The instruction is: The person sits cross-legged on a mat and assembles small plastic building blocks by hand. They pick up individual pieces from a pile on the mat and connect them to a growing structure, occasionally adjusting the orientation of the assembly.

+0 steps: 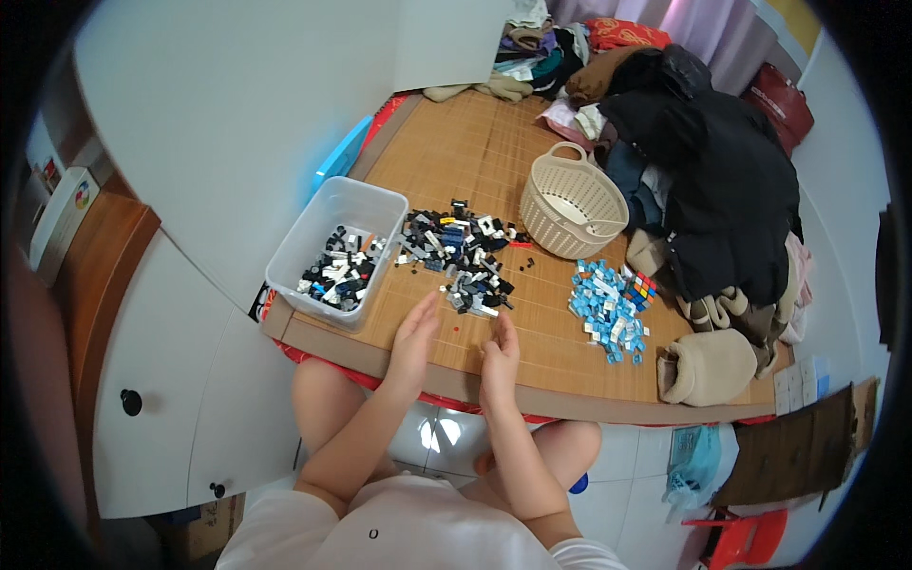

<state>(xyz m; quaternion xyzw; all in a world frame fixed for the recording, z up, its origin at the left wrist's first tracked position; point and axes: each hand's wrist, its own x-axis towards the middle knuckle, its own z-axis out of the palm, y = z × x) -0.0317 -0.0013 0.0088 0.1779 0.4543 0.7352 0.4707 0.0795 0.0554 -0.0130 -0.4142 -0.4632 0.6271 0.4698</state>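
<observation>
From the head camera, both hands rest at the near edge of a bamboo mat. The left hand lies flat, fingers extended, holding nothing, just below the pile of dark and white building bricks at the mat's middle. The right hand is loosely curled; whether it holds a brick cannot be told. Left of the pile sits a clear plastic bin of bricks; right of it, a beige basket and light-blue bricks.
</observation>
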